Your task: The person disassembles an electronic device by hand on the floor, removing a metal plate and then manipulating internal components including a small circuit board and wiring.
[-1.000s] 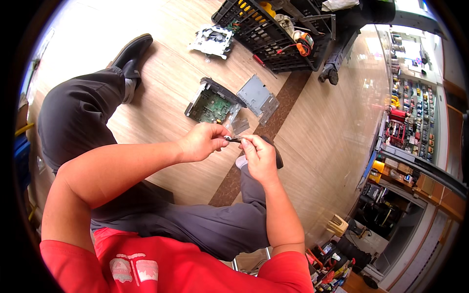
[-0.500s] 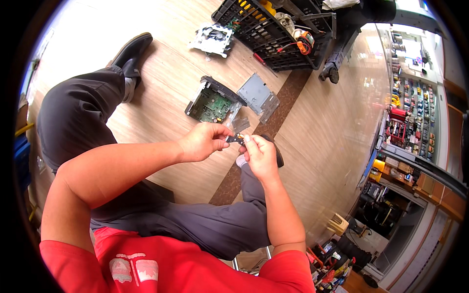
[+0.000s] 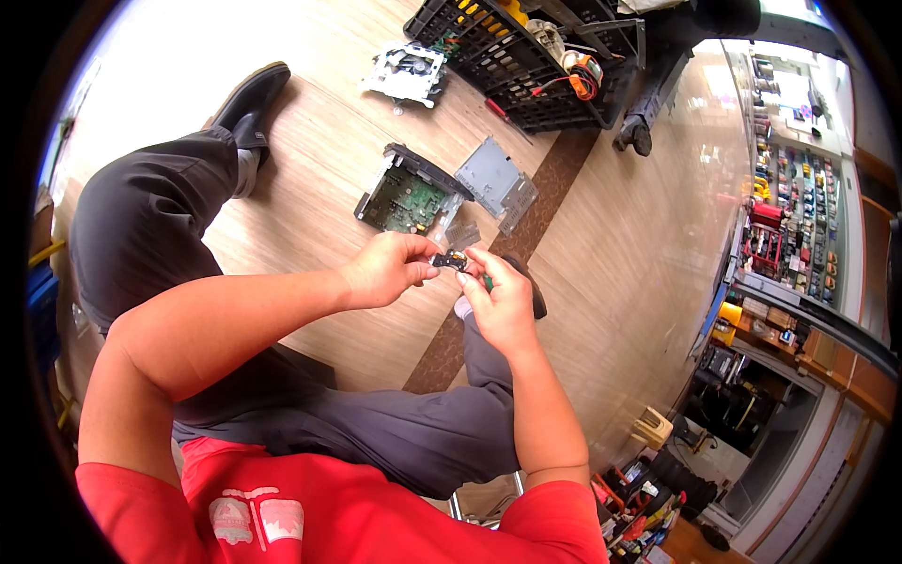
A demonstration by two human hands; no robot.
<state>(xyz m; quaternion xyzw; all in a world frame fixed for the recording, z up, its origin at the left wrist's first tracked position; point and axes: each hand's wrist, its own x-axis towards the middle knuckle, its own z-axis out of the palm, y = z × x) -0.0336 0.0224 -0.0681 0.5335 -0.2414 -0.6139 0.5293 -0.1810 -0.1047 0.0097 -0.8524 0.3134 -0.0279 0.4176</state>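
My left hand (image 3: 383, 270) and my right hand (image 3: 498, 299) meet above my knees and pinch a small black part (image 3: 449, 260) between their fingertips. The part is tiny and its shape is hard to tell. On the wooden floor just beyond the hands lies an opened device with a green circuit board (image 3: 406, 195). A grey metal cover plate (image 3: 492, 179) lies beside it to the right.
A black plastic crate (image 3: 526, 70) with tools and cables stands at the top. Another dismantled unit (image 3: 407, 71) lies left of it. My black shoes (image 3: 250, 99) rest on the floor. Shelves with small goods (image 3: 799, 188) line the right side.
The hands have stayed together on the small part; the fingers shifted only slightly.
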